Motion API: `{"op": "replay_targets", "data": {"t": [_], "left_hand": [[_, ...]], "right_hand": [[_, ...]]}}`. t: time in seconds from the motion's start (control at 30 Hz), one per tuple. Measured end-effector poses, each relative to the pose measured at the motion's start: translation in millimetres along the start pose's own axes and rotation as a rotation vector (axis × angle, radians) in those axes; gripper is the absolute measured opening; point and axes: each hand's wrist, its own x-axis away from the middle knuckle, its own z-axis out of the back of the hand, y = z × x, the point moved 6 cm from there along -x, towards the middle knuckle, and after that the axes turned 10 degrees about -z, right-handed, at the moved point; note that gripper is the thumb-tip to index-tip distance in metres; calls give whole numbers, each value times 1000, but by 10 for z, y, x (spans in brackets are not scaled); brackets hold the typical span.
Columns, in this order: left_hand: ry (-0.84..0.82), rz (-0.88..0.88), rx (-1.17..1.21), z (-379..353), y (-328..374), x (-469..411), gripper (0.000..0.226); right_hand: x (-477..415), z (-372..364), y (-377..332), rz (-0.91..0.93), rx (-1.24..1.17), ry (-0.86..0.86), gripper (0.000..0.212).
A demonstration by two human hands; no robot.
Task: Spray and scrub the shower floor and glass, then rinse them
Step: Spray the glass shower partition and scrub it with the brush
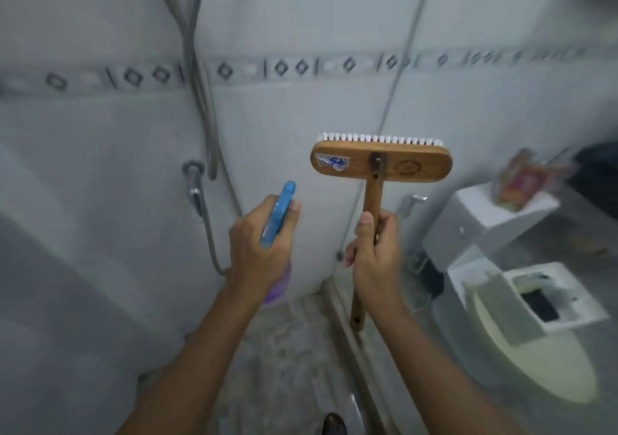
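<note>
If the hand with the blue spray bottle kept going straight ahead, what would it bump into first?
Probably the tiled wall. The left hand aims the spray bottle up and forward, with nothing between it and the wall. The shower hose hangs off to its left. Depth is hard to judge.

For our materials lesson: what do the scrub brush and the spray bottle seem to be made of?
Scrub brush: wood, going by the brown grain on head and handle; white bristles, probably synthetic. Spray bottle: likely plastic, with an opaque blue trigger head and a translucent purple body.

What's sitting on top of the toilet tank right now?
A blurred, colourful package rests on the white toilet tank lid, toward its far right end. It is too blurred to identify, and whatever lies behind it is hidden.
</note>
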Motion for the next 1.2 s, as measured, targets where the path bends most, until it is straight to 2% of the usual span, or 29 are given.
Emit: {"op": "replay_targets", "data": {"t": [0.13, 0.27, 0.33, 0.43, 0.53, 0.6, 0.83, 1.03, 1.2], "left_hand": [[-25, -196, 37, 61, 1049, -732, 26], [-52, -343, 53, -32, 2076, -1328, 38], [-44, -357, 123, -120, 2367, -1484, 41], [-24, -286, 346, -346, 2783, -1602, 32], [-69, -224, 567, -626, 3127, -1645, 23], [-96, -246, 640, -766, 3358, -1688, 22], [-166, -306, 704, -998, 3870, -1931, 19], [-402, -434, 835, -1137, 4284, -2087, 22], [-431, -484, 893, -1196, 4452, -2242, 25]], "right_hand": [[55, 521, -1147, 96, -58, 20, 33], [120, 1311, -2164, 200, -76, 177, 38], [138, 1571, -2493, 274, -66, 260, 37], [111, 1944, -2905, 351, -9, 362, 34], [131, 2255, -3197, 416, 29, 431, 35], [226, 2477, -3325, 449, 47, 499, 36], [593, 2943, -3606, 456, 100, 668, 36], [795, 3049, -3884, 505, 132, 888, 37], [899, 3055, -4051, 479, 180, 1003, 40]]}}
